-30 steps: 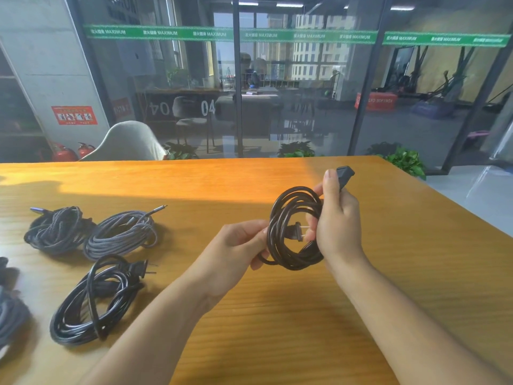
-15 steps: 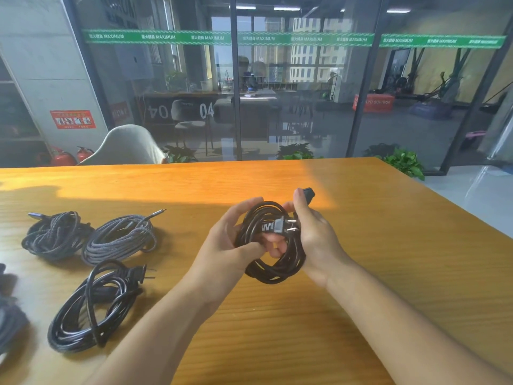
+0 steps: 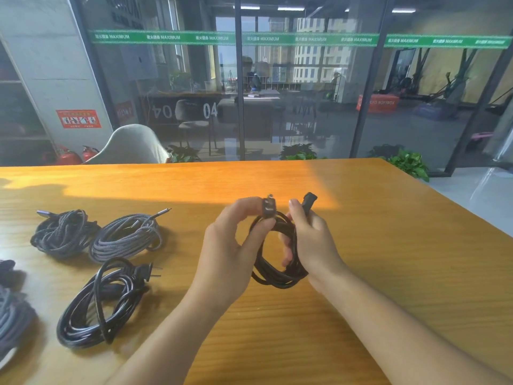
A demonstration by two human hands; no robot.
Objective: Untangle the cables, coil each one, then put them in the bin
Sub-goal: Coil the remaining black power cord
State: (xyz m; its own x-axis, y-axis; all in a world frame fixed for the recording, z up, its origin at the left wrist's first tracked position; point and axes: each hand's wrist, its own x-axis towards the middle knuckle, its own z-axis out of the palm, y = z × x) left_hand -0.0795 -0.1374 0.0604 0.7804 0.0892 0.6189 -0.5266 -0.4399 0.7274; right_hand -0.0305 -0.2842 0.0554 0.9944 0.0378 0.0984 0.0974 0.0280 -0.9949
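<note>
The plug has come up pinched in the left hand, the right hand gripping the black coil; four coils wait near the counter's left edge, unbinned.

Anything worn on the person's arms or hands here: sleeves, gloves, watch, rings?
Nothing visible. Both forearms are bare up to the frame edge, with no sleeve showing. The left hand and right hand are ungloved, and no watch, band or ring shows.

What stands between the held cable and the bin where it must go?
That cannot be judged: no bin shows in the head view. Both hands, left and right, hold the black coil above the table. Other coiled cables lie to the left, apart from it.
</note>
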